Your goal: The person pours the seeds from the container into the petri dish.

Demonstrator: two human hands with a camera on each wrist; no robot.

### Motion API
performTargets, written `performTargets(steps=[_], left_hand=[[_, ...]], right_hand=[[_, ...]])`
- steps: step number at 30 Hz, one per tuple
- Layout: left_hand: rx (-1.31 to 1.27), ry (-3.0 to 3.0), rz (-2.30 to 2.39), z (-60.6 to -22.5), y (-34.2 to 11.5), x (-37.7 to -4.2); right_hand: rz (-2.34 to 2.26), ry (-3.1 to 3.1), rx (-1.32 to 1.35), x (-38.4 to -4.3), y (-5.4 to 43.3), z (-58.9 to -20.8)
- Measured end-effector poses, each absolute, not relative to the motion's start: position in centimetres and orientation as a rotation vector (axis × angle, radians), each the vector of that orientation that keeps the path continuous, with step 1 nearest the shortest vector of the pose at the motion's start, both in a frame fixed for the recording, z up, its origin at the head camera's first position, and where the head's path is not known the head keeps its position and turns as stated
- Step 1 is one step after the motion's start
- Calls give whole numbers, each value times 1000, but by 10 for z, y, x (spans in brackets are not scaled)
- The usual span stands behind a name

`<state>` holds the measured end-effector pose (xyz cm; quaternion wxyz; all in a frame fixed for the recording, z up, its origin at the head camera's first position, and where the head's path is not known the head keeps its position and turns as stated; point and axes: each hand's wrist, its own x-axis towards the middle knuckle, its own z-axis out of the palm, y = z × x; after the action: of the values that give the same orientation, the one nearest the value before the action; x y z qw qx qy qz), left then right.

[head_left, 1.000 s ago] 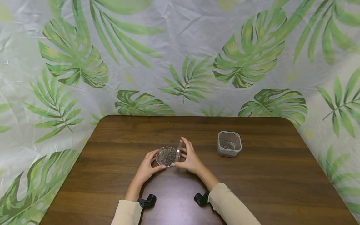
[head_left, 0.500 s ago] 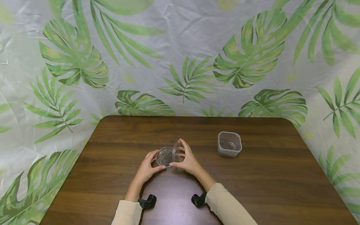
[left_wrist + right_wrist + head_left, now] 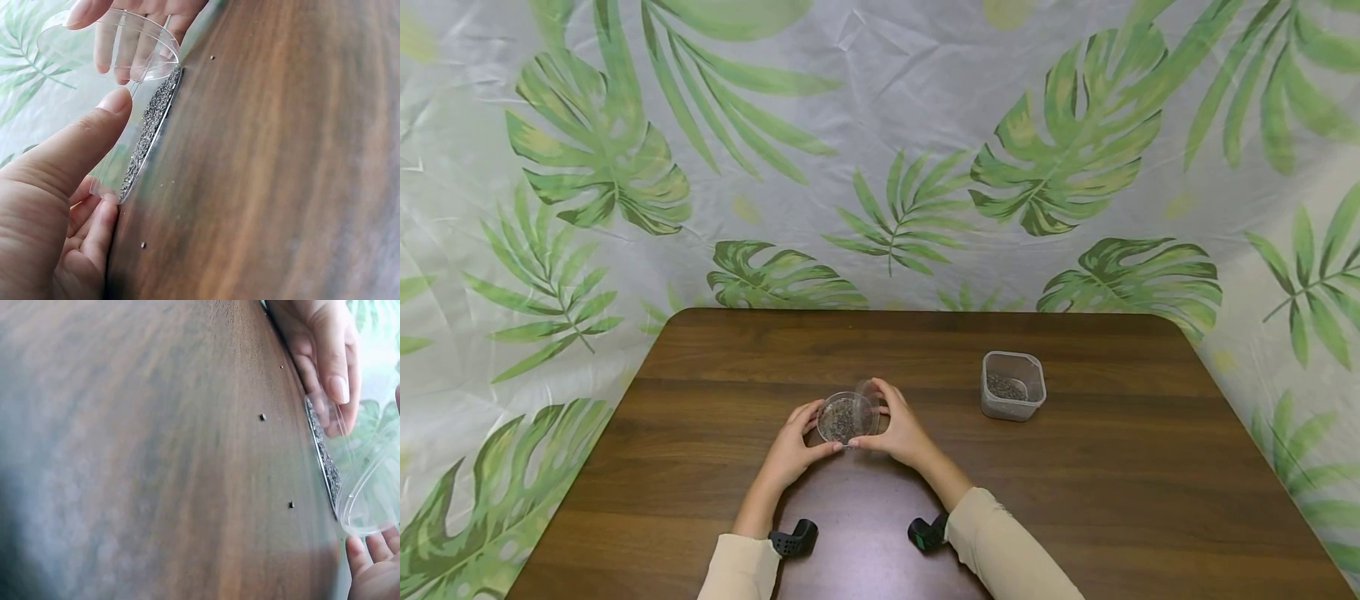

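Note:
A round clear petri dish point(image 3: 835, 421) holding dark grey grit lies on the table. My left hand point(image 3: 790, 446) grips its left side between thumb and fingers. In my right hand point(image 3: 902, 429) is the clear petri dish lid point(image 3: 867, 408), pinched by its rim between thumb and fingertips. The lid leans at a slant over the dish's right part. In the left wrist view, the lid point(image 3: 106, 47) meets the dish at its far end and stands raised above the grit point(image 3: 153, 119). The right wrist view shows the lid point(image 3: 372, 500) tilted beside the dish point(image 3: 324, 459).
Right of the hands stands a square translucent plastic tub point(image 3: 1012, 385), open at the top, with more grey grit in it. A few stray grains point(image 3: 262, 417) lie on the brown wooden table point(image 3: 1112, 467). A leaf-patterned sheet point(image 3: 917, 108) hangs behind the table.
My right hand has moved a little left, tipping the lid from nearly upright to a lower slant over the dish. The left hand and dish have stayed in place.

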<state>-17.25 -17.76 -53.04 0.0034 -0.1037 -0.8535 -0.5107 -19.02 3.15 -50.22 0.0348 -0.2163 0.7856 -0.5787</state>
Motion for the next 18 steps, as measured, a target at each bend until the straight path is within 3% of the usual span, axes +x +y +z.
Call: performTargets(steps=[5, 18], left_hand=[[-331, -2675, -1592, -533, -178, -173], [-349, -2661, -1583, -533, -178, -174]], right_hand=[[-1687, 2496, -649, -200, 30, -523], [-1635, 2485, -730, -202, 28, -522]])
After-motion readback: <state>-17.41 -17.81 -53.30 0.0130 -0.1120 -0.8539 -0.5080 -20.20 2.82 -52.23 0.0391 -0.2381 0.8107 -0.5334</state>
